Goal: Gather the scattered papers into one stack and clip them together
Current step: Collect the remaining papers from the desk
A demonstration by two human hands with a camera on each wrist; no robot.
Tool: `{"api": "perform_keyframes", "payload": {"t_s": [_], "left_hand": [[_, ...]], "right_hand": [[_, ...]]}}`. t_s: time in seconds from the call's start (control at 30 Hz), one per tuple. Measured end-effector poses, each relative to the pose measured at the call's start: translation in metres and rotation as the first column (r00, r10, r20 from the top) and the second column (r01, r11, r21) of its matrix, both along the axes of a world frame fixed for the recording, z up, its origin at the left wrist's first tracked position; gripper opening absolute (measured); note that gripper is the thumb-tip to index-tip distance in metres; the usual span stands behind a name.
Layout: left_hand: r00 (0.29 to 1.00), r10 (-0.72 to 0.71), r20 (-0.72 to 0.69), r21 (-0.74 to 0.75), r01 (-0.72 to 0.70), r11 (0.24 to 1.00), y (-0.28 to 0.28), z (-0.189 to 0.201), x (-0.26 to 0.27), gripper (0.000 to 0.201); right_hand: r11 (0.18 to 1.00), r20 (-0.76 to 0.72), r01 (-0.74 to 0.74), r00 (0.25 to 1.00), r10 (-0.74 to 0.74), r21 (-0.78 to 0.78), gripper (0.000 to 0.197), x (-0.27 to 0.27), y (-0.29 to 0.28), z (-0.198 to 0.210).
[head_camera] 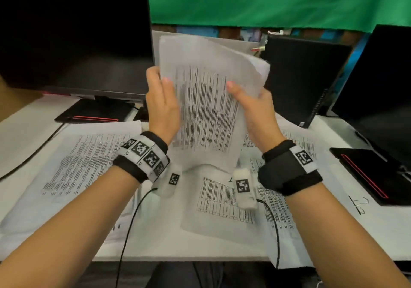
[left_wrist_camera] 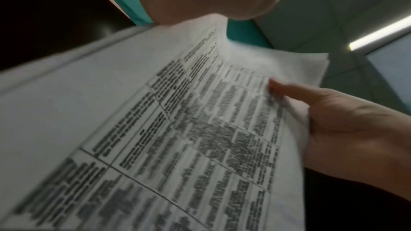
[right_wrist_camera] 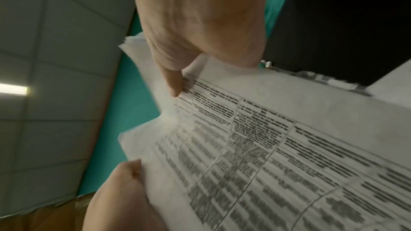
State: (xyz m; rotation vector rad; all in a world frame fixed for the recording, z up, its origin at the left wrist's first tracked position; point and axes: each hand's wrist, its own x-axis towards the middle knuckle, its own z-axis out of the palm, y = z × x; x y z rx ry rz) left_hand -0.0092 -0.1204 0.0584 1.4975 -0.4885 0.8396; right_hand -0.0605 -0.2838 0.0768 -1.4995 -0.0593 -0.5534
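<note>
A stack of printed papers (head_camera: 206, 109) is held upright above the desk, its lower edge just over the sheets lying there. My left hand (head_camera: 161, 83) grips its left edge, thumb in front and fingers behind. The stack's right edge is gripped the same way by my right hand (head_camera: 244, 97). The left wrist view shows the stack (left_wrist_camera: 177, 129) with the right hand (left_wrist_camera: 333, 120) on its far edge. In the right wrist view, the stack (right_wrist_camera: 266, 147) lies under my right thumb (right_wrist_camera: 173, 80). Loose sheets lie at left (head_camera: 89, 160), centre (head_camera: 222, 201) and right (head_camera: 295, 140). No clip shows.
A black monitor (head_camera: 73, 38) stands at the back left and another (head_camera: 382, 83) at the right. Between them is a black computer tower (head_camera: 300, 76). Black stand bases with red stripes (head_camera: 93, 114) (head_camera: 367, 172) sit on the white desk (head_camera: 33, 127). Thin black cables (head_camera: 131, 221) hang off the front edge.
</note>
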Motion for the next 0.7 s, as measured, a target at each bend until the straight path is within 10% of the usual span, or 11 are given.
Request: {"api": "perform_keyframes", "payload": {"t_s": [0.17, 0.27, 0.4, 0.7], "left_hand": [[0.991, 0.069, 0.112, -0.077, -0.06, 0.995, 0.005, 0.016, -0.003, 0.015], [0.972, 0.004, -0.236, -0.03, -0.012, 0.999, 0.015, -0.022, 0.002, 0.017], [0.722, 0.011, -0.692, -0.016, -0.031, 0.999, 0.011, -0.063, -0.004, 0.031], [0.713, -0.055, -0.699, 0.004, 0.081, 0.997, 0.06, -0.022, 0.035, 0.012]], "right_hand": [[0.998, 0.084, 0.057, 0.995, -0.059, 0.028, 0.033, 0.004, 0.009, 0.013], [0.998, -0.106, 0.057, 0.993, -0.054, 0.027, 0.034, 0.002, 0.002, -0.032], [0.992, -0.486, -0.126, 0.867, 0.11, 0.0, 0.035, -0.006, 0.001, -0.094], [0.996, -0.386, -0.084, 0.919, 0.084, 0.017, 0.03, 0.029, 0.007, -0.048]]}}
